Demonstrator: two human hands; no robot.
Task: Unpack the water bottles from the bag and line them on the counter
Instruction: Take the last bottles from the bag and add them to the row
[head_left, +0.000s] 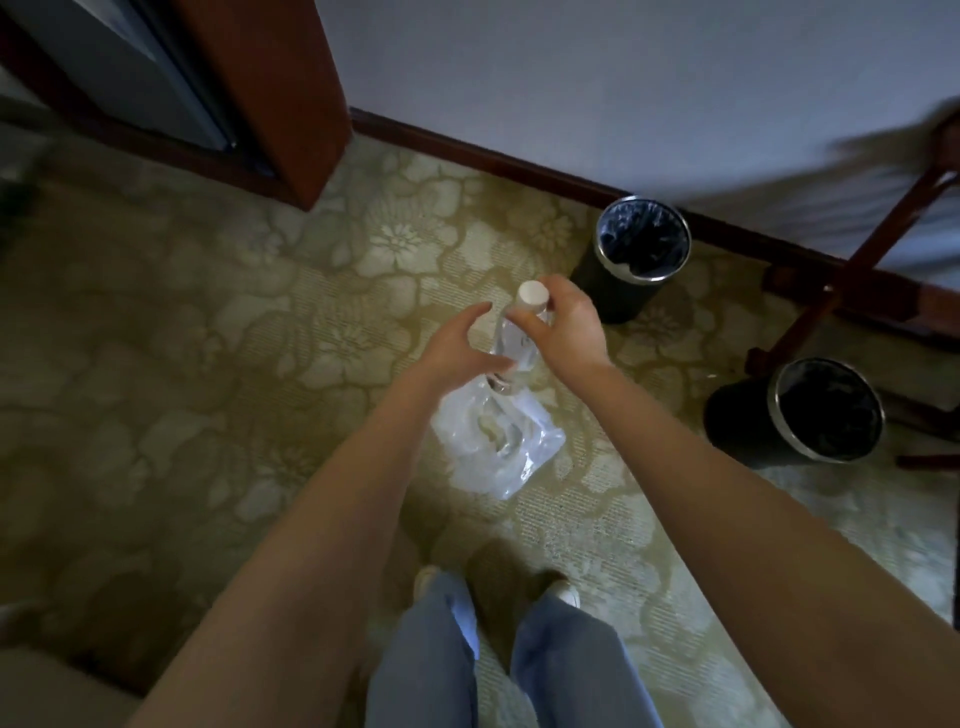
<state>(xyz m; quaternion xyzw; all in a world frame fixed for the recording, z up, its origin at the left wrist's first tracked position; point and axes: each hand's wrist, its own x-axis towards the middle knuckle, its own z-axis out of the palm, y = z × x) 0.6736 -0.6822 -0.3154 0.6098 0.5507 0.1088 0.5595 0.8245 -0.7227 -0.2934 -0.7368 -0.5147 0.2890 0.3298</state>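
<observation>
A clear water bottle (511, 343) with a white cap is held upright over the carpet. My right hand (563, 325) grips its neck just under the cap. My left hand (457, 345) is at the bottle's left side, fingers spread, its fingertips by the lower body; whether it touches is unclear. Below the bottle a clear plastic bag (501, 441) lies crumpled on the floor, and the bottle's base sits at or just above its mouth. The bag's contents cannot be made out.
Two black bins with dark liners stand on the patterned carpet, one by the wall (639, 249) and one at the right (815, 415). A dark wooden folding rack (852, 291) is at the right. A wooden door frame (291, 104) is upper left. My feet (561, 592) are below.
</observation>
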